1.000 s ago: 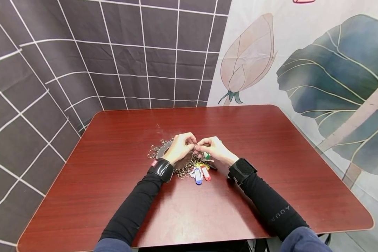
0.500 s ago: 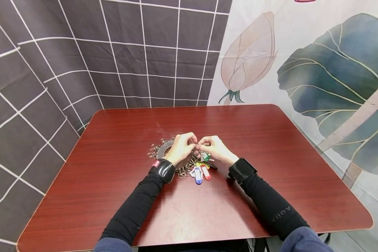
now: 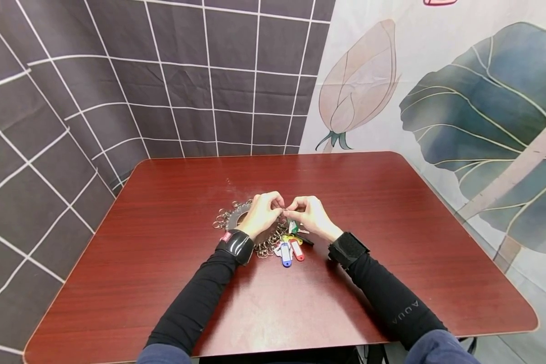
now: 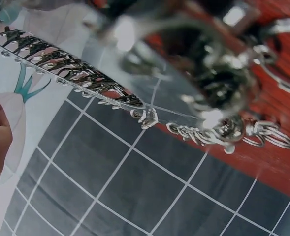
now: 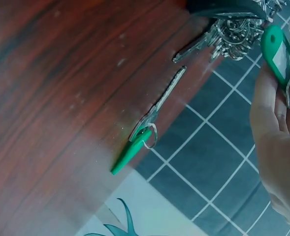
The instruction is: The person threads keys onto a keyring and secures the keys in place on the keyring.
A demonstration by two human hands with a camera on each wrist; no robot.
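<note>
A flat metal hoop (image 3: 233, 217) with many small rings round its edge lies partly under my left hand (image 3: 264, 216). My left thumb and fingers pinch a small ring at its right side. Facing it, my right hand (image 3: 313, 216) pinches at the same spot, fingertips almost meeting the left ones. A green key tag (image 5: 276, 51) with a key hangs at the right hand, in the right wrist view. In the left wrist view, small metal rings (image 4: 186, 132) show along the hoop's rim, with blurred metal close to the lens. The pinched piece itself is mostly hidden by fingertips.
A blue key tag (image 3: 286, 255), a red key tag (image 3: 297, 249) and a yellow key tag (image 3: 291, 238) lie just below the hands. Another green key tag (image 5: 130, 153) with its key rests on the reddish wooden table (image 3: 391, 202). Cloth hangs behind the table's far edge.
Both hands stay nearly in place, with small fingertip shifts. The green key tag at the right hand came more into sight half a second ago and is now partly covered again.
</note>
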